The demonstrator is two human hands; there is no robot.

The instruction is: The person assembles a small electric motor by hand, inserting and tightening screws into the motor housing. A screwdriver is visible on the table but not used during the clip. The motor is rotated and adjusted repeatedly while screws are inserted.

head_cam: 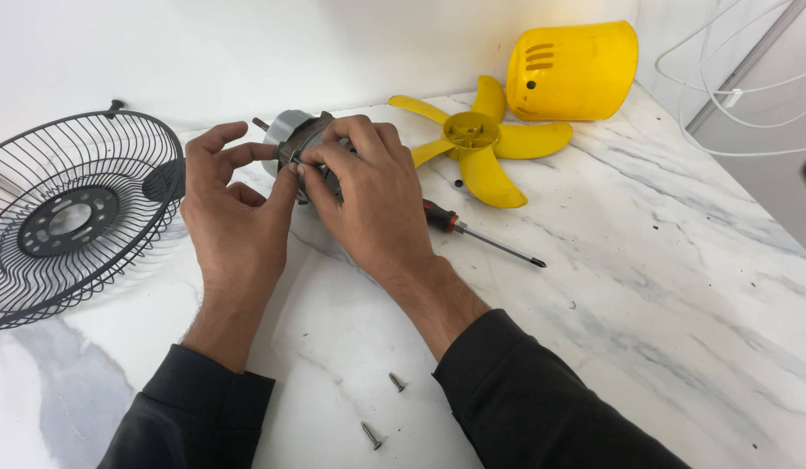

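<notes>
A grey metal fan motor (292,135) with a short shaft lies on the white marble table (646,295), mostly covered by my hands. My right hand (368,195) wraps over the motor from the right, thumb and forefinger pinching at its near edge. My left hand (233,208) meets it from the left, fingertips touching the same spot on the motor's rim. What the fingers pinch is too small to tell.
A black wire fan guard (69,213) lies at the left. A yellow fan blade (485,148) and a yellow motor cover (576,69) sit at the back. A screwdriver (494,246) lies right of my right hand. Two loose screws (384,408) rest between my forearms. White cables (750,87) hang at right.
</notes>
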